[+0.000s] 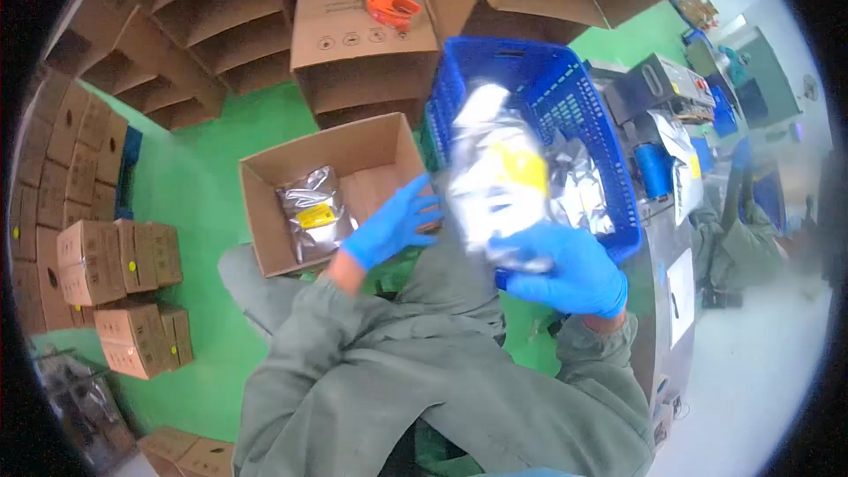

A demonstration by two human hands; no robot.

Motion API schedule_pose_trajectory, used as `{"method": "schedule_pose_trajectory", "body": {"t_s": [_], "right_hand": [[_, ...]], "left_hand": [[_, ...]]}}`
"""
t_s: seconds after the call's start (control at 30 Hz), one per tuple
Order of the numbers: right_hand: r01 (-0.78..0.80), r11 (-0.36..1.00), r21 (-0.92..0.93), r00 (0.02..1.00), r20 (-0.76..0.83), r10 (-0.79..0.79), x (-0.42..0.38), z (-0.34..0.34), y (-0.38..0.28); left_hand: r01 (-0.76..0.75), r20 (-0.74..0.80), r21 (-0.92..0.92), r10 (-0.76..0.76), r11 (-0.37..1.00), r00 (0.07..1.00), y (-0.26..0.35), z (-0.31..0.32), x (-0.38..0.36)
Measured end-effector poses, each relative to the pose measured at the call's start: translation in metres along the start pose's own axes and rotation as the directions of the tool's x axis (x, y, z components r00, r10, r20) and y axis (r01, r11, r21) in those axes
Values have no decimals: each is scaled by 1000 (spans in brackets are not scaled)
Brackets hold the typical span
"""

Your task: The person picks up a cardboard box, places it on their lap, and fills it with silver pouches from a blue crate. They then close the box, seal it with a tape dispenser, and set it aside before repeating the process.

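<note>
My right hand point(565, 269), in a blue glove, grips the lower end of a silver foil pouch point(499, 181) with a yellow label. The pouch is blurred and hangs over the near left side of a blue plastic crate point(625, 221). More silver pouches point(579, 185) lie inside that crate. To the left, an open cardboard box point(402, 146) holds a foil pouch point(316, 216) with a yellow label. Over the box's near right corner is my gloved left hand point(397, 225), its fingers spread and nothing held in them.
An orange tape dispenser point(391, 11) lies on a carton behind the box. Open cartons point(221, 4) stand along the back, and closed cartons point(93, 265) are stacked at left. At right, a metal bench point(667, 344) carries a machine point(658, 84); another person point(738, 234) is beyond it.
</note>
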State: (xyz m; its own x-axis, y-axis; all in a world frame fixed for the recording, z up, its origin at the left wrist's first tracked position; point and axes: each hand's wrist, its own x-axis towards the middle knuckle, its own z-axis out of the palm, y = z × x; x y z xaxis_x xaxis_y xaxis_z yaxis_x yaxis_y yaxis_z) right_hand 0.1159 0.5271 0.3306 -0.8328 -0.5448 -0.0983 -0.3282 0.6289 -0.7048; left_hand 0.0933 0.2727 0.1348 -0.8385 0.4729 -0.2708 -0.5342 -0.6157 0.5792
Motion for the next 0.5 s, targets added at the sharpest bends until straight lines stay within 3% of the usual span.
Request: {"method": "schedule_pose_trajectory", "body": {"t_s": [0.03,0.07,0.1,0.13,0.17,0.23,0.27,0.3,0.33,0.37,0.4,0.43,0.47,0.5], "right_hand": [[-27,974,224,963,268,-35,8,-1,-3],[35,991,127,998,52,-41,22,13,13],[72,997,22,984,-163,-68,39,30,32],[55,988,143,952,-307,-8,58,40,29],[75,986,146,952,-305,-28,77,68,53],[65,988,-142,794,-592,-137,113,131,112],[82,987,-137,798,-585,-147,122,136,97],[197,874,444,909,-417,7,127,137,71],[131,461,878,985,-167,38,127,135,49],[120,458,881,987,-155,40,131,127,32],[193,523,830,970,-241,25,138,118,17],[257,584,770,947,-322,9,145,112,5],[303,633,712,928,-372,-26,156,107,-4],[347,678,647,906,-418,-65,166,104,-9]], "left_hand": [[40,2,-208,-40,977,999,2,-7,16],[-133,-119,277,172,951,978,8,-24,23],[-156,-128,281,198,947,972,15,-28,15],[-197,-103,285,235,938,967,21,-32,4],[-232,-73,297,265,926,962,29,-34,-6],[-297,-150,230,336,927,930,37,-19,-27],[-362,-169,284,418,888,893,44,-9,-37],[-415,-181,341,492,843,851,53,-2,-47],[-426,-231,387,533,818,814,61,3,-54],[-412,-193,456,540,789,819,80,3,-59],[-371,-195,689,652,622,733,92,-5,-62],[-357,-164,708,634,609,756,114,11,-70],[-371,-208,723,695,583,688,127,18,-69],[-527,-96,695,790,489,606,132,18,-65]]}}
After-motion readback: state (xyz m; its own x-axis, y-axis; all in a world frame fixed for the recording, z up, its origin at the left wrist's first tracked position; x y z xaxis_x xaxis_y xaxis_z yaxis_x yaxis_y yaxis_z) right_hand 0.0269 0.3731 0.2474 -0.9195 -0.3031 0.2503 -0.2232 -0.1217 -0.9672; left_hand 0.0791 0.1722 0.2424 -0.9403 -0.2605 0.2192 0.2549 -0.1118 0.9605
